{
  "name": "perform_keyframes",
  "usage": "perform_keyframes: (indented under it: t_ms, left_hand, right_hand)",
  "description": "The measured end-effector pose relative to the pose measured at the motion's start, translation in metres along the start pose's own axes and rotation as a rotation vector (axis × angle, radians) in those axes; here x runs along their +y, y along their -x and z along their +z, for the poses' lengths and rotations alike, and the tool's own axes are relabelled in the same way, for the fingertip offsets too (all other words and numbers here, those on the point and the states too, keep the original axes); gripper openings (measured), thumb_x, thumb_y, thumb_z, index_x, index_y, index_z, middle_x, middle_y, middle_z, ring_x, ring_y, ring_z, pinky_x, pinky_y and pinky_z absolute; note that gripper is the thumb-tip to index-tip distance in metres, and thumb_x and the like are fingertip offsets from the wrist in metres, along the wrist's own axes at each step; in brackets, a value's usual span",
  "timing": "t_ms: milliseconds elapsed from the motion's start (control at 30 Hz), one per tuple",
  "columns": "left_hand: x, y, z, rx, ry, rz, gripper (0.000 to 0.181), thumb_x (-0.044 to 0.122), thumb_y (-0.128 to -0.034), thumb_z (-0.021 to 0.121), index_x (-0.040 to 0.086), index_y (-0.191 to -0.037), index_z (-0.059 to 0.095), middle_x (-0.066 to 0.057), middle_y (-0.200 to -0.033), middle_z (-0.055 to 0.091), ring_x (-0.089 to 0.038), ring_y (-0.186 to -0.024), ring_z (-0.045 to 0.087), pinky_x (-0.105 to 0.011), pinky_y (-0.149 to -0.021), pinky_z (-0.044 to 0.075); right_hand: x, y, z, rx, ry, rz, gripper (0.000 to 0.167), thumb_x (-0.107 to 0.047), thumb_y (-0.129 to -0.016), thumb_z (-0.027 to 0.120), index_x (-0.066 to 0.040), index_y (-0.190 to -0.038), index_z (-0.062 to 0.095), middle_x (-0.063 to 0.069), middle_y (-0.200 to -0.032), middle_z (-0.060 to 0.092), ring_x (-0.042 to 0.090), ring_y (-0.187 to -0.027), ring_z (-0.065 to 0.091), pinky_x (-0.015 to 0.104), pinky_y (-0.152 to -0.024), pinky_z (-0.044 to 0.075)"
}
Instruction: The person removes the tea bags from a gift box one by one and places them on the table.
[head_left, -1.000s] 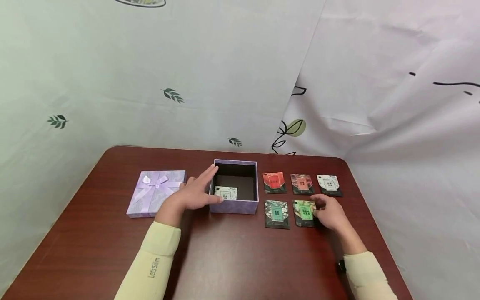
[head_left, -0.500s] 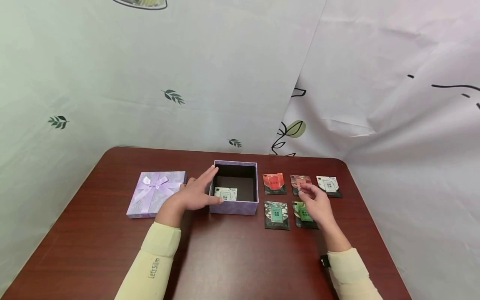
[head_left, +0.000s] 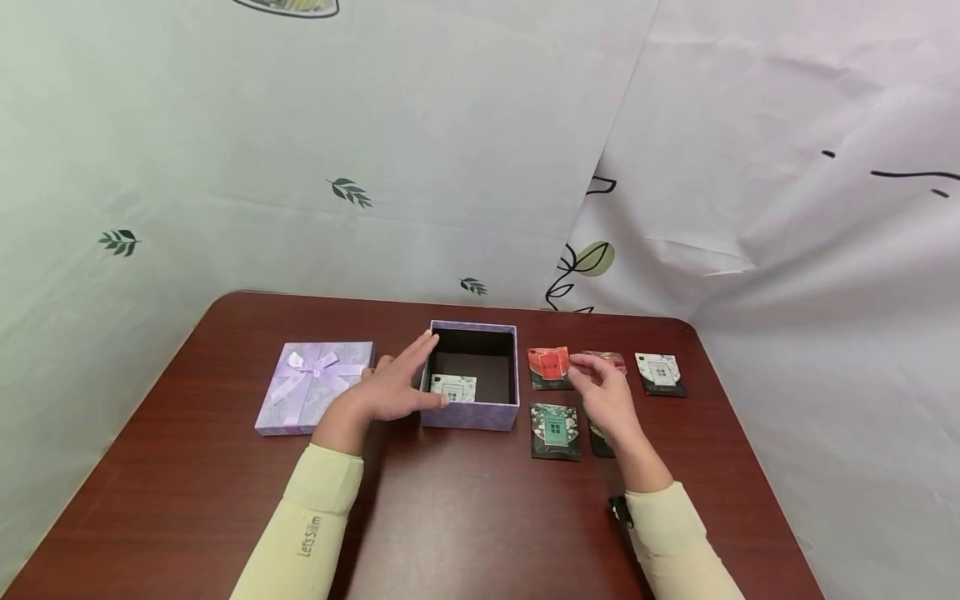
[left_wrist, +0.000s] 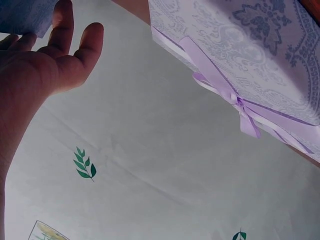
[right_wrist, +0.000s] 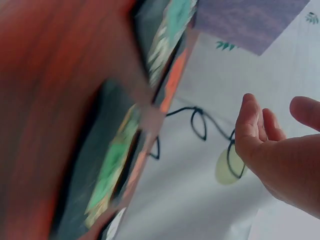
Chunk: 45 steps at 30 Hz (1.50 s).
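Note:
My left hand (head_left: 386, 390) rests on the left side of a purple lidless gift box (head_left: 480, 416), fingers spread along its wall and thumb over the front rim. Inside, at the box's front left, lies a white-labelled packet (head_left: 454, 386). My right hand (head_left: 606, 400) hovers empty over the packets, fingertips near the red packet (head_left: 549, 367); the right wrist view shows the fingers loosely bent, holding nothing. Below the red one lies a teal-green packet (head_left: 555, 433). My right hand mostly hides a bright green packet (head_left: 601, 442) and a brownish-red packet (head_left: 617, 362).
A purple patterned lid (head_left: 288, 421) with a ribbon bow lies left of the box. Another white-labelled packet (head_left: 661, 373) lies at the far right of the dark wooden table (head_left: 480, 517). A white leaf-printed cloth (head_left: 465, 167) hangs behind the table.
My right hand has lifted from the bright green packet's right edge and moved left, over the packets toward the red one. The packets stay on the table. My left hand has not moved.

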<state>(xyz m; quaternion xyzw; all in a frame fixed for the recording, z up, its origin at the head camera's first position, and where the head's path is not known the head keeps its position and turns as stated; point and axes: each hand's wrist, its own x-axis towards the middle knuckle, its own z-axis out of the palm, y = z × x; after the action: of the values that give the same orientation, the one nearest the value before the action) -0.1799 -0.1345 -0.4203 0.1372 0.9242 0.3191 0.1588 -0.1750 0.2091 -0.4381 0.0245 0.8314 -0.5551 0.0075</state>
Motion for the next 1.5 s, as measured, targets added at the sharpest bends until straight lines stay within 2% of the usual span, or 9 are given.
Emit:
perform_keyframes:
  t_ms: [167,400,600,700,833,1033,1233,1367,1500]
  left_hand:
    - [0.0,-0.001,0.0,0.0,-0.002,0.006,0.1,0.051,-0.0857,0.073,0.027,-0.163,0.012,0.007,-0.167,0.002,-0.057,-0.139,0.014,-0.08,-0.099,0.004]
    - [0.0,-0.003,0.001,0.003,-0.002,0.02,0.101,0.05,-0.0858,0.073,0.025,-0.163,0.013,0.006,-0.167,0.002,-0.057,-0.139,0.013,-0.08,-0.099,0.002]
    - [0.002,-0.004,0.001,0.012,0.004,0.032,0.101,0.049,-0.0856,0.073,0.024,-0.163,0.014,0.004,-0.167,0.003,-0.054,-0.139,0.017,-0.08,-0.099,0.003]
    - [0.002,-0.005,0.001,0.013,-0.002,0.027,0.101,0.05,-0.0854,0.073,0.025,-0.163,0.014,0.004,-0.167,0.004,-0.054,-0.138,0.018,-0.081,-0.098,0.003]
    - [0.002,-0.005,0.001,0.016,-0.013,0.013,0.101,0.051,-0.0848,0.074,0.026,-0.162,0.014,0.005,-0.167,0.004,-0.054,-0.138,0.019,-0.081,-0.098,0.005]
    - [0.002,-0.004,0.002,0.016,-0.016,-0.004,0.1,0.049,-0.0853,0.073,0.026,-0.162,0.014,0.004,-0.167,0.005,-0.055,-0.138,0.018,-0.081,-0.099,0.005]
    - [0.001,-0.002,0.003,0.016,-0.01,-0.002,0.099,0.048,-0.0861,0.073,0.025,-0.162,0.015,0.003,-0.167,0.005,-0.053,-0.138,0.02,-0.08,-0.099,0.006]
    - [0.001,-0.001,0.002,0.008,-0.005,-0.002,0.099,0.048,-0.0862,0.072,0.025,-0.163,0.014,0.004,-0.167,0.004,-0.052,-0.138,0.02,-0.079,-0.1,0.005]
    - [0.001,0.0,0.002,0.009,0.002,-0.006,0.099,0.048,-0.0859,0.072,0.026,-0.163,0.014,0.005,-0.167,0.003,-0.052,-0.139,0.019,-0.079,-0.1,0.005]
  right_hand:
    - [-0.012,0.0,0.012,-0.041,-0.071,-0.043,0.034,-0.01,-0.102,0.059,0.004,-0.132,0.059,0.022,-0.128,0.06,0.033,-0.11,0.059,0.048,-0.092,0.048]
    - [-0.028,0.002,0.03,-0.086,-0.157,-0.084,0.028,-0.005,-0.099,0.062,0.002,-0.127,0.063,0.024,-0.116,0.064,0.041,-0.105,0.063,0.034,-0.081,0.055]
    - [-0.037,0.003,0.043,-0.145,-0.205,-0.091,0.03,0.0,-0.098,0.061,0.006,-0.127,0.06,0.025,-0.118,0.065,0.039,-0.103,0.066,0.045,-0.085,0.054]
    - [-0.041,0.003,0.049,-0.18,-0.198,-0.092,0.031,0.0,-0.097,0.062,0.007,-0.128,0.06,0.022,-0.117,0.066,0.037,-0.102,0.066,0.043,-0.085,0.055]
    - [-0.047,0.003,0.055,-0.242,-0.109,-0.122,0.035,-0.002,-0.096,0.065,0.003,-0.13,0.061,0.019,-0.12,0.066,0.031,-0.104,0.067,0.039,-0.085,0.055]
    - [-0.06,-0.003,0.066,-0.368,0.177,-0.145,0.037,-0.01,-0.096,0.066,-0.002,-0.132,0.062,0.016,-0.123,0.066,0.024,-0.107,0.065,0.044,-0.09,0.052]
    - [-0.072,-0.009,0.084,-0.476,0.419,-0.146,0.039,-0.011,-0.097,0.064,0.003,-0.133,0.06,0.017,-0.121,0.066,0.027,-0.109,0.063,0.046,-0.091,0.05]
    - [-0.077,-0.012,0.098,-0.508,0.553,-0.139,0.04,-0.01,-0.095,0.065,0.005,-0.132,0.06,0.016,-0.117,0.066,0.026,-0.101,0.063,0.046,-0.088,0.051]
    - [-0.078,-0.018,0.113,-0.518,0.668,-0.121,0.039,-0.011,-0.094,0.065,0.006,-0.128,0.062,0.016,-0.118,0.066,0.027,-0.101,0.063,0.046,-0.089,0.051]
